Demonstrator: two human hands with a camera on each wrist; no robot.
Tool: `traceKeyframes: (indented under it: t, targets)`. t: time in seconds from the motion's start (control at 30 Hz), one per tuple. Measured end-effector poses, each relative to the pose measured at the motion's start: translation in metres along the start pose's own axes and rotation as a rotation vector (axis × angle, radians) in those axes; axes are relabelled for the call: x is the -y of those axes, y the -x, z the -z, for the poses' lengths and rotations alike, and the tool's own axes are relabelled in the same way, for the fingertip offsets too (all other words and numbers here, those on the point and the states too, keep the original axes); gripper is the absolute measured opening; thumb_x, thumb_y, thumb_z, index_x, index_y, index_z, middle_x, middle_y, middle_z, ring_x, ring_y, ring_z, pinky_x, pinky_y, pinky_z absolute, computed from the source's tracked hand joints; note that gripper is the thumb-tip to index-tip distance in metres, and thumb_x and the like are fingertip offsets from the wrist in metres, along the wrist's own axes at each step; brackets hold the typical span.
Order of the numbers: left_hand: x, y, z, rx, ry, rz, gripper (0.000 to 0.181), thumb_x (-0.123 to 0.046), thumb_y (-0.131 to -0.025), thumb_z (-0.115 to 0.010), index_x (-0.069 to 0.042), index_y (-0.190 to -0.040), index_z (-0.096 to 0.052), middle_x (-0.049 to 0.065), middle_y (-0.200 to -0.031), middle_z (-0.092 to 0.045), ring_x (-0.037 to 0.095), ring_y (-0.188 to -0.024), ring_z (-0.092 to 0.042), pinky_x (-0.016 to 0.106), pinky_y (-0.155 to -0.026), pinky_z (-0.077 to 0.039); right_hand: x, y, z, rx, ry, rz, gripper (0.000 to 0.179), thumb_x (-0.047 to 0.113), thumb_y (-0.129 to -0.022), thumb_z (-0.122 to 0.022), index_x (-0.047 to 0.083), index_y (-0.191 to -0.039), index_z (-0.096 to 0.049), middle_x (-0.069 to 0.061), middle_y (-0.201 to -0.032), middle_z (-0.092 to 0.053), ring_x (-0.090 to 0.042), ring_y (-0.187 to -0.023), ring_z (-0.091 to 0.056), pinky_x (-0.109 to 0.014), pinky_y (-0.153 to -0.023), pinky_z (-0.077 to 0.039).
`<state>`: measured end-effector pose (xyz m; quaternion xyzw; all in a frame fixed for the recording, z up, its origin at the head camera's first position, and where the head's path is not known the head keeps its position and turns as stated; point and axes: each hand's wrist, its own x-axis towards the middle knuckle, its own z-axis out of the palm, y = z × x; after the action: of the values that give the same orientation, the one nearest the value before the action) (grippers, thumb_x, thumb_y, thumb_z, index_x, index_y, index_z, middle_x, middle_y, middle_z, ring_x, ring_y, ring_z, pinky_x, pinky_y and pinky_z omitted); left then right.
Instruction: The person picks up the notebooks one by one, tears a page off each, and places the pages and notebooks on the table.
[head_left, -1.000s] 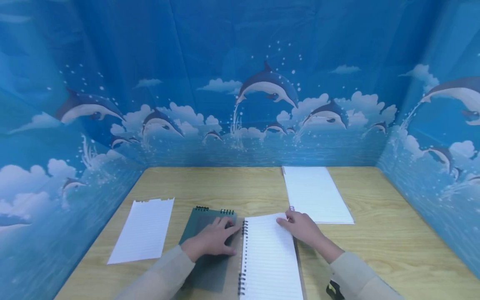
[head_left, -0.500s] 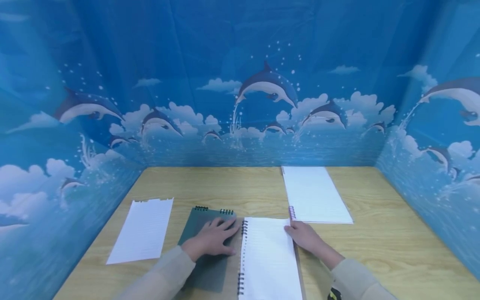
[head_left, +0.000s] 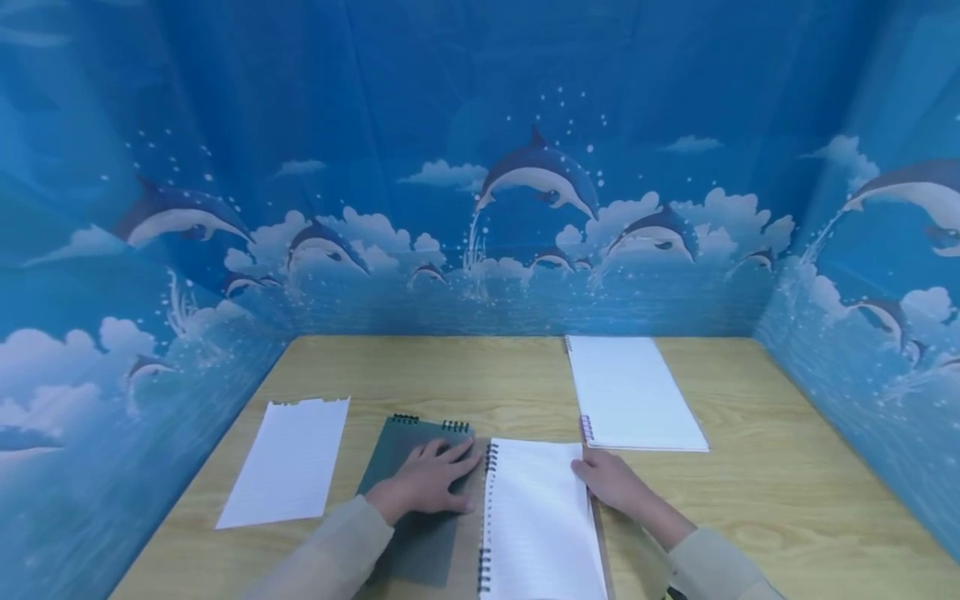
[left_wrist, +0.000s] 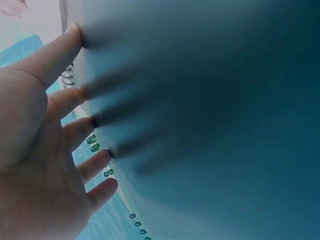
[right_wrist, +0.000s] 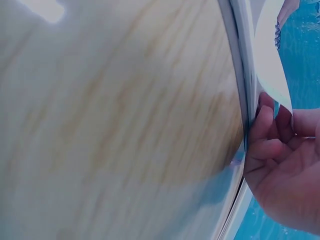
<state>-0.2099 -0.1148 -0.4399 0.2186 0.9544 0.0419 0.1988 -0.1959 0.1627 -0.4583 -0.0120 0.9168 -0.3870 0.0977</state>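
Note:
A spiral notebook (head_left: pixel 540 517) lies open at the front middle of the table, its white lined pages to the right of a black wire binding. My right hand (head_left: pixel 618 483) pinches the top right corner of its page; in the right wrist view the page (right_wrist: pixel 272 65) bends up between thumb and fingers. My left hand (head_left: pixel 431 479) rests with spread fingers over a dark green notebook (head_left: pixel 401 442) and the tan strip beside the binding. In the left wrist view, fingertips (left_wrist: pixel 102 157) press on the bluish-green cover.
A loose lined sheet (head_left: pixel 288 467) with a ragged top edge lies at the left. Farther back on the right is another open spiral notebook (head_left: pixel 633 392). A blue dolphin-print curtain (head_left: pixel 420 167) encloses the wooden table (head_left: pixel 765 475) at the back and sides.
My right hand has drawn slightly down and right along the page's edge, and its fingers have gone beneath the corner. My left hand has stayed in place.

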Motion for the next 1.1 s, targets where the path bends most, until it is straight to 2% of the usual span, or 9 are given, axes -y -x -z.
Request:
traceKeyframes:
  t: [0.27,0.5,0.77,1.0,1.1]
  targets:
    - [-0.002,0.000,0.000,0.023,0.011,0.011,0.071,-0.058,-0.081,-0.055,-0.033,-0.143,-0.030,-0.006,-0.155,-0.017,0.033,-0.140,-0.017,0.057,-0.109,-0.019,-0.001,0.003,0.000,0.021,0.023,-0.010,0.025,0.020,-0.095,-0.043,0.009,-0.075,-0.053,-0.003,-0.062,-0.047,-0.015,-0.054,-0.039,-0.027,-0.050,-0.034]
    - [-0.002,-0.003,-0.003,0.018,0.035,0.040,0.072,-0.059,-0.080,-0.056,-0.034,-0.143,-0.029,-0.007,-0.154,-0.016,0.032,-0.141,-0.015,0.056,-0.110,-0.018,-0.001,0.004,0.000,0.027,-0.019,-0.029,0.024,0.018,-0.095,-0.042,0.007,-0.077,-0.053,-0.004,-0.062,-0.050,-0.015,-0.054,-0.043,-0.027,-0.051,-0.037]
    - [0.001,-0.007,-0.005,0.018,0.021,0.055,0.073,-0.061,-0.079,-0.055,-0.036,-0.143,-0.028,-0.008,-0.155,-0.015,0.031,-0.141,-0.015,0.056,-0.110,-0.018,-0.004,0.004,0.003,0.050,-0.069,0.016,0.024,0.016,-0.096,-0.040,0.003,-0.084,-0.056,-0.006,-0.065,-0.052,-0.016,-0.058,-0.048,-0.028,-0.055,-0.039]
    - [0.001,-0.005,-0.005,0.002,0.027,0.033,0.073,-0.060,-0.079,-0.056,-0.035,-0.142,-0.030,-0.008,-0.154,-0.017,0.032,-0.140,-0.017,0.057,-0.109,-0.020,-0.011,0.004,0.006,0.092,-0.117,0.008,0.030,0.020,-0.097,-0.038,-0.002,-0.102,-0.058,-0.005,-0.075,-0.059,-0.015,-0.068,-0.054,-0.030,-0.066,-0.046]
    - [0.001,-0.004,-0.005,-0.006,0.022,0.028,0.073,-0.060,-0.078,-0.056,-0.036,-0.142,-0.030,-0.008,-0.154,-0.017,0.032,-0.140,-0.017,0.057,-0.109,-0.020,-0.016,0.004,0.009,0.116,-0.158,-0.019,0.034,0.023,-0.097,-0.038,-0.002,-0.111,-0.057,-0.004,-0.085,-0.062,-0.015,-0.078,-0.058,-0.036,-0.078,-0.048]
